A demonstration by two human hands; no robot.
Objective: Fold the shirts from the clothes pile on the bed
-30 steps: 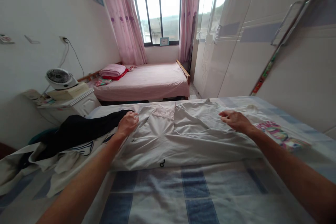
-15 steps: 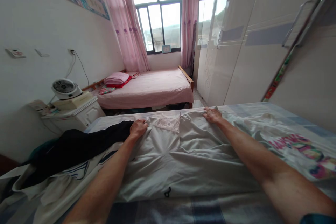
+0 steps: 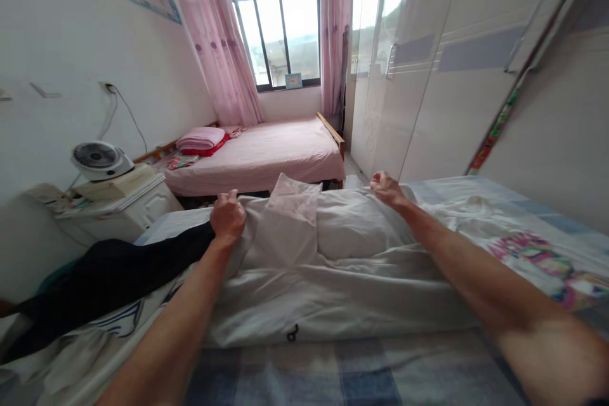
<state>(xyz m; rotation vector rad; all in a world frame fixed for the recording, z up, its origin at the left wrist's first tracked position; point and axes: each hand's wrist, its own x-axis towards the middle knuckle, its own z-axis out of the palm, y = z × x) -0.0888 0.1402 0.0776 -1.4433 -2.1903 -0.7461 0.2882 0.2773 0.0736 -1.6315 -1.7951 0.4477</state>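
A pale grey-white garment (image 3: 276,292) with a lace panel lies spread across the near bed, with a small black mark by its near edge. My left hand (image 3: 228,214) is closed on its far left edge. My right hand (image 3: 387,189) grips the far right edge in a fist. Between them the far edge is lifted off the bed and the lace panel stands up. A black garment (image 3: 124,273) lies to the left, touching or close to my left wrist. To the right rests a white printed T-shirt (image 3: 537,260), partly behind my right forearm.
The near bed has a blue-and-white checked sheet (image 3: 366,374). Beyond it stands a bed with a pink sheet (image 3: 271,155) and folded pink bedding (image 3: 202,138). A fan (image 3: 99,158) sits on a white cabinet (image 3: 137,212) at left. A tall wardrobe (image 3: 438,89) lines the right.
Both hands have risen, raising the garment's far edge. My left hand has also moved left, stretching the cloth wider. The view has shifted slightly.
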